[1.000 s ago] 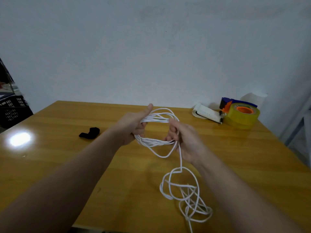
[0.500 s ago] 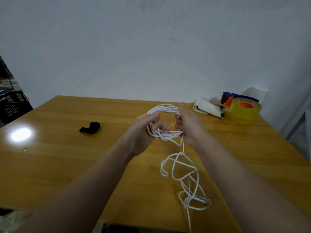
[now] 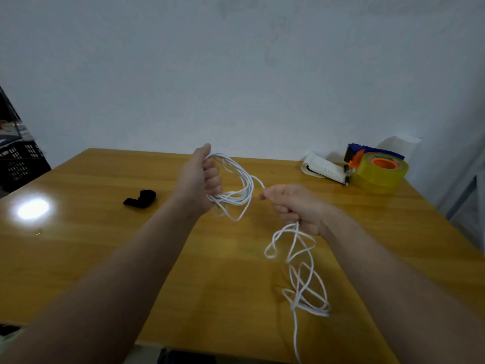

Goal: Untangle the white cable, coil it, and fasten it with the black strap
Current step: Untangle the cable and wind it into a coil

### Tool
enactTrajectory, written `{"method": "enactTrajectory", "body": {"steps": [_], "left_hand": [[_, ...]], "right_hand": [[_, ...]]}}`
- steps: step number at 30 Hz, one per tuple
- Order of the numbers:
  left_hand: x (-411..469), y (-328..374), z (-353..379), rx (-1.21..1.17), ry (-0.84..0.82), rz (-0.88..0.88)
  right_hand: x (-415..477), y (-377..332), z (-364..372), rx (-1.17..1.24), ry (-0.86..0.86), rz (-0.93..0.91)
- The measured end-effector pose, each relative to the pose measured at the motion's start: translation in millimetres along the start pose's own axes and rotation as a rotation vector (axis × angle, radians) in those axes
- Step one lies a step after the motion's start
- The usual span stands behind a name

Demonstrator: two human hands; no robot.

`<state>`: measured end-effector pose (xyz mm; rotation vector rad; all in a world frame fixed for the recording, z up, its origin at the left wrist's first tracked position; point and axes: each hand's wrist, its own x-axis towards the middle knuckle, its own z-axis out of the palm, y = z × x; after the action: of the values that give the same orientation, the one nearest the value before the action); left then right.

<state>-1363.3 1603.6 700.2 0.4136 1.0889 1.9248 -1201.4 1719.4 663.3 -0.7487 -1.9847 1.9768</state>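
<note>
Gripping coils of the white cable in my left hand, I pinched its loose run with my right hand. The black strap lay leftward on the tabletop, a tape roll far right.

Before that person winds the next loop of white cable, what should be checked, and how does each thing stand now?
1. Coiled loops of the white cable gripped in the left hand: ok.
2. Strand leaving the coil held by the right hand: ok.
3. Slack below the right hand free of tangles: not ok, loops cross over the table.
4. The black strap at hand on the table: ok.
5. Cable's far end found: cannot tell, it runs out of view.
</note>
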Motion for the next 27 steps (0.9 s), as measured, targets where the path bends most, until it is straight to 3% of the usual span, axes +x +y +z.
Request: {"method": "enactTrajectory", "body": {"steps": [5, 7, 9, 13, 17, 20, 23, 25, 27], "left_hand": [[-17.9, 0.3, -4.0, 0.202, -0.214, -0.113], [-21.4, -1.6, -3.7, 0.170, -0.220, -0.127], [-17.0, 2.6, -7.8, 0.006, -0.161, -0.086], [-6.4, 9.7, -9.9, -0.221, -0.079, 0.052], [-10.6, 1.6, 9.1, -0.221, -0.257, 0.091], [-13.2, 1.6, 22.8, -0.198, -0.295, 0.104], [-5.0, 7.4, 26.3, -0.173, -0.190, 0.144], [7.6, 17.5, 15.9, -0.189, -0.087, 0.189], [21.7, 27.7, -4.3, -0.212, 0.042, 0.246]], "right_hand": [[-1.4, -2.5, -38.8, -0.322, 0.475, -0.296], [4.2, 2.2, -50.2, -0.476, 0.563, -0.361], [9.4, 10.7, -56.8, -0.632, 0.531, -0.343], [12.4, 27.3, -49.0, -0.634, 0.394, -0.324], [19.4, 32.4, -30.1, -0.462, 0.516, -0.245], [21.6, 34.7, -22.1, -0.652, 0.565, -0.143], [14.1, 33.4, -17.4, -1.092, 0.491, -0.042], [6.5, 35.6, -19.9, -1.344, 0.425, -0.105], [-3.8, 40.0, -27.7, -1.429, 0.395, -0.244]]}}
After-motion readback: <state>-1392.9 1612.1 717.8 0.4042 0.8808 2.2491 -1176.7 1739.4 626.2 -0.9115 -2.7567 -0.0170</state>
